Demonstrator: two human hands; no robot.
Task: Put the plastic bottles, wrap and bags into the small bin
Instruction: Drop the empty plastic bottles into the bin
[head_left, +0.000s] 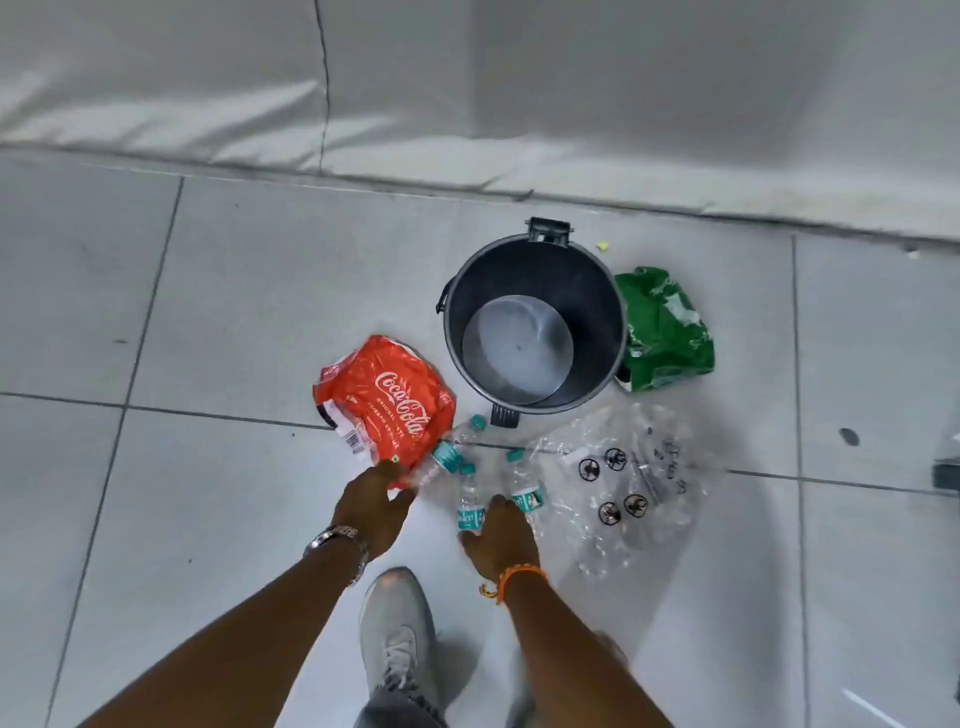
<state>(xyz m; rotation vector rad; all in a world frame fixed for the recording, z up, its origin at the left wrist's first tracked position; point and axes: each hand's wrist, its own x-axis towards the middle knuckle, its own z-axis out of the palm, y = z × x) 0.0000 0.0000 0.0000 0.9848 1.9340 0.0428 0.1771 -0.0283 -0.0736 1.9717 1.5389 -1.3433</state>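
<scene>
Nothing is in the small bin (610, 332) yet: its pale bottom shows bare, so the whole task is left to do. The left hand (375, 512) reaches down with its grip apart, fingers spread over the near edge of the red wrap (382, 400), closed on nothing. The right hand (500, 540) has its grip apart too, fingertips touching or just short of two plastic bottles; I cannot tell whether it has hold of either. One bottle (470, 501) lies just left of that grip, another (524, 483) just ahead of it, and a third (452, 449) lies between the two hands, beside the red wrap. The clear bag (623, 483) is spread on the floor (218, 291) to the right of the right grip. The green bag (662, 332) lies well beyond both hands, against the bin's far right side
</scene>
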